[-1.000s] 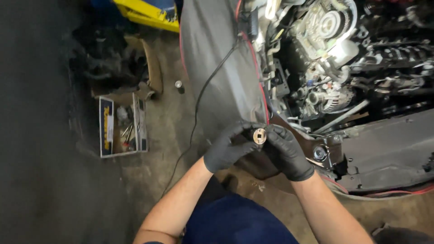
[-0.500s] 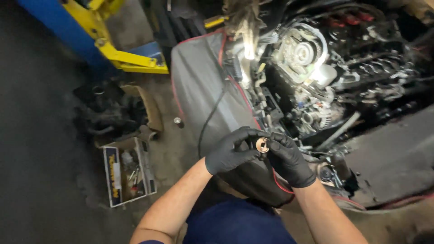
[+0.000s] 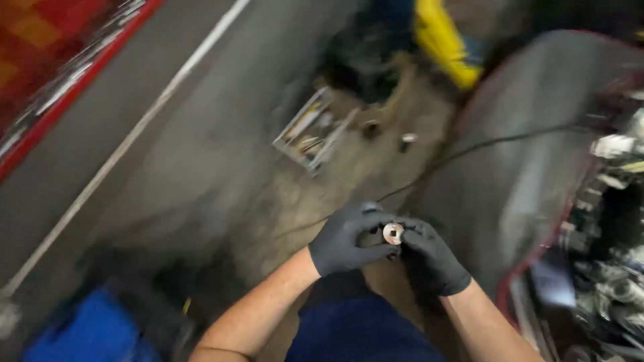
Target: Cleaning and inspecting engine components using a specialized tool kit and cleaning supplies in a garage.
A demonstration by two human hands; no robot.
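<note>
Both my hands wear black gloves and meet in front of me over the concrete floor. Between their fingertips I hold a small round metal part with a shiny copper-coloured face. My left hand pinches it from the left, and my right hand grips it from the right. The view is blurred by head motion.
A dark fender cover with a black cable across it drapes the car at right, with engine parts beyond. An open tool tray lies on the floor ahead. A yellow lift arm is at top, a blue object lower left.
My head has swung left, so the engine bay slid to the right edge and the floor fills the view. Both hands still hold the small round part together.
</note>
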